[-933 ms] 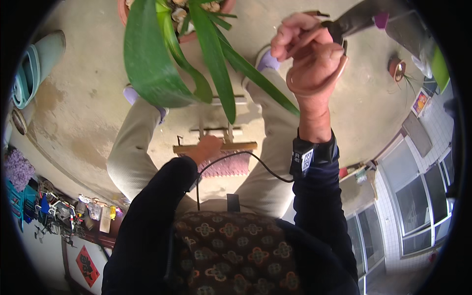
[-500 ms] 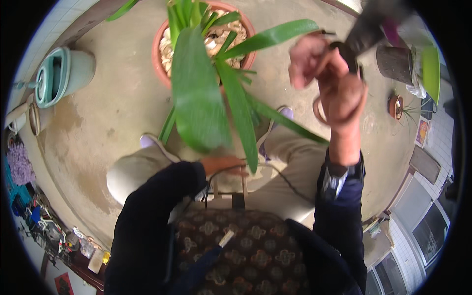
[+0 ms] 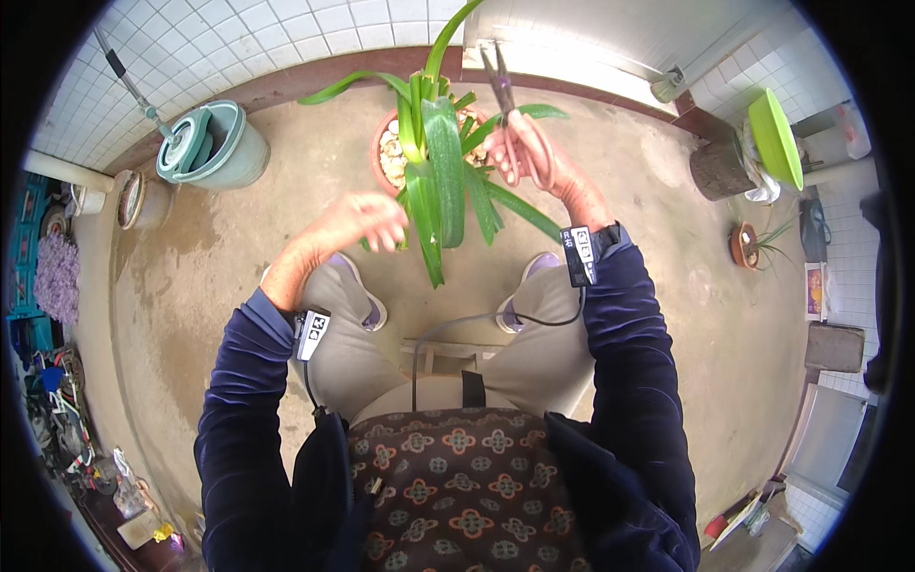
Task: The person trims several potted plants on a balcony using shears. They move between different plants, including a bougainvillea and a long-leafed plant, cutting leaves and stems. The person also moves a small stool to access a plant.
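A potted plant with long strap-like green leaves [image 3: 444, 167] stands on the floor in front of me. Its reddish pot [image 3: 376, 155] is filled with pale pieces like shells or stones, and some leaves end in cut stubs. My right hand [image 3: 538, 162] is closed round the handles of a pair of scissors [image 3: 503, 86]. Their dark blades point away from me, slightly apart, beside the plant's right side. At the left of the leaves is my left hand [image 3: 365, 221], its slightly blurred fingers extended toward them with nothing visible in them.
A teal mop bucket [image 3: 250, 157] stands at the far left, beside a round pot [image 3: 143, 198]. To the right are a dark stump-like block [image 3: 720, 172], a lime-green basin [image 3: 777, 138] and a small potted plant [image 3: 743, 246]. A black cable [image 3: 448, 322] crosses my lap.
My left hand has risen from near my lap to the leaves' left side. My right hand, with the scissors, has moved left toward the plant. The head view now takes in more of the far wall.
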A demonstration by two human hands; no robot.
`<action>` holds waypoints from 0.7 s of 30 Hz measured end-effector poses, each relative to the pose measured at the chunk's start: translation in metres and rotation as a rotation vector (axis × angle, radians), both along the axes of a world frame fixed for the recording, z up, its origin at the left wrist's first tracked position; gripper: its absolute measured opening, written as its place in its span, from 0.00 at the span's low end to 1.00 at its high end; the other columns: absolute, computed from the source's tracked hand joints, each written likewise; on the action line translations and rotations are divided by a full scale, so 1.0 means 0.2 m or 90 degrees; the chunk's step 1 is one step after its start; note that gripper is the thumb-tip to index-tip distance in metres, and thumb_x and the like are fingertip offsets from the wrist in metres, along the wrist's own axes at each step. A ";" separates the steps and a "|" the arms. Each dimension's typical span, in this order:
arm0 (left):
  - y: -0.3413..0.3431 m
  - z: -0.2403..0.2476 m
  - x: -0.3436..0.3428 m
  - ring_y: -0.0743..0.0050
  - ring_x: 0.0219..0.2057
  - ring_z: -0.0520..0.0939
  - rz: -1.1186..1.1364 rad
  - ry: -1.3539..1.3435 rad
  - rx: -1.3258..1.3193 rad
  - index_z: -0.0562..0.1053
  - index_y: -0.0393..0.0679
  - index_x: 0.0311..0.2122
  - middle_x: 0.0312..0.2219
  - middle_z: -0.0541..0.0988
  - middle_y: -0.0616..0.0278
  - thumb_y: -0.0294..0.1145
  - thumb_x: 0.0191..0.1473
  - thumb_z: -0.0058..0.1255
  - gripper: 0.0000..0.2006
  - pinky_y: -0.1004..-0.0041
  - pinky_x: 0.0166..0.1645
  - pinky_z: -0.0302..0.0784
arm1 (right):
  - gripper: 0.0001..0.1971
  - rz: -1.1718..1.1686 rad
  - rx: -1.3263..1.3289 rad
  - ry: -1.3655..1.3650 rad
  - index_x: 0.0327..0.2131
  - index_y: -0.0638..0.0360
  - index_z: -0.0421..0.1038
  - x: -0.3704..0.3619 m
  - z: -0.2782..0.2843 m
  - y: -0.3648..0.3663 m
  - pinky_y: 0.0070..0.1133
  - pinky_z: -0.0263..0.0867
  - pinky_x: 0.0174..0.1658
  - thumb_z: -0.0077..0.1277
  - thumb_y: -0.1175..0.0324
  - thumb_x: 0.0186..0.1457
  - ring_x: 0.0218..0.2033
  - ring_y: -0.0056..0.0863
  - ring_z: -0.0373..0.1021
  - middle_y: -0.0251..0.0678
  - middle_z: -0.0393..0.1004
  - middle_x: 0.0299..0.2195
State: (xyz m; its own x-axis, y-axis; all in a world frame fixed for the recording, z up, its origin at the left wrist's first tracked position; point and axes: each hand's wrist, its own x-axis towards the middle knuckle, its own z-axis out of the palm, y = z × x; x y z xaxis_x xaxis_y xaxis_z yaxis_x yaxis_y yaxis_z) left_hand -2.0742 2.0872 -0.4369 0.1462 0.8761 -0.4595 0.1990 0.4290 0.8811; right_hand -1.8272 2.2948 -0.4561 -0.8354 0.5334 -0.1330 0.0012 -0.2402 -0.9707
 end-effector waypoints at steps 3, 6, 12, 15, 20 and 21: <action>0.15 0.04 -0.01 0.76 0.32 0.79 0.267 -0.043 0.099 0.72 0.36 0.40 0.32 0.79 0.58 0.50 0.58 0.43 0.23 0.77 0.36 0.75 | 0.31 0.007 -0.001 -0.065 0.49 0.59 0.63 -0.01 -0.06 0.06 0.15 0.61 0.19 0.36 0.39 0.57 0.16 0.17 0.62 0.29 0.64 0.21; 0.31 -0.04 0.06 0.76 0.35 0.78 0.358 -0.055 0.113 0.72 0.36 0.41 0.33 0.78 0.58 0.52 0.58 0.43 0.24 0.77 0.37 0.73 | 0.29 0.009 -0.023 -0.086 0.29 0.59 0.65 -0.04 -0.14 0.12 0.14 0.59 0.18 0.35 0.38 0.57 0.15 0.18 0.61 0.28 0.63 0.19; 0.47 -0.14 0.18 0.75 0.40 0.75 0.356 -0.245 0.094 0.72 0.39 0.43 0.37 0.76 0.63 0.53 0.57 0.44 0.24 0.71 0.48 0.68 | 0.30 0.135 0.067 -0.097 0.30 0.60 0.69 -0.01 -0.17 0.22 0.15 0.59 0.19 0.33 0.39 0.58 0.15 0.18 0.61 0.28 0.61 0.17; 0.49 -0.12 0.21 0.75 0.37 0.76 0.371 -0.353 0.126 0.72 0.38 0.42 0.36 0.76 0.63 0.49 0.58 0.46 0.21 0.71 0.44 0.71 | 0.28 0.198 0.096 -0.173 0.31 0.61 0.68 0.01 -0.14 0.24 0.14 0.57 0.19 0.27 0.46 0.63 0.14 0.16 0.60 0.27 0.61 0.17; 0.40 -0.09 0.13 0.73 0.25 0.77 0.353 -0.328 0.072 0.70 0.40 0.37 0.24 0.76 0.62 0.41 0.57 0.47 0.13 0.71 0.34 0.73 | 0.30 0.221 0.067 -0.249 0.31 0.61 0.69 0.01 -0.13 0.25 0.14 0.58 0.19 0.28 0.43 0.62 0.14 0.16 0.60 0.27 0.60 0.16; 0.38 -0.09 0.10 0.74 0.22 0.77 0.350 -0.333 0.067 0.70 0.40 0.36 0.22 0.76 0.62 0.39 0.57 0.48 0.12 0.72 0.32 0.73 | 0.30 0.246 0.059 -0.235 0.31 0.61 0.69 0.00 -0.14 0.24 0.14 0.59 0.19 0.28 0.42 0.61 0.14 0.16 0.60 0.26 0.60 0.16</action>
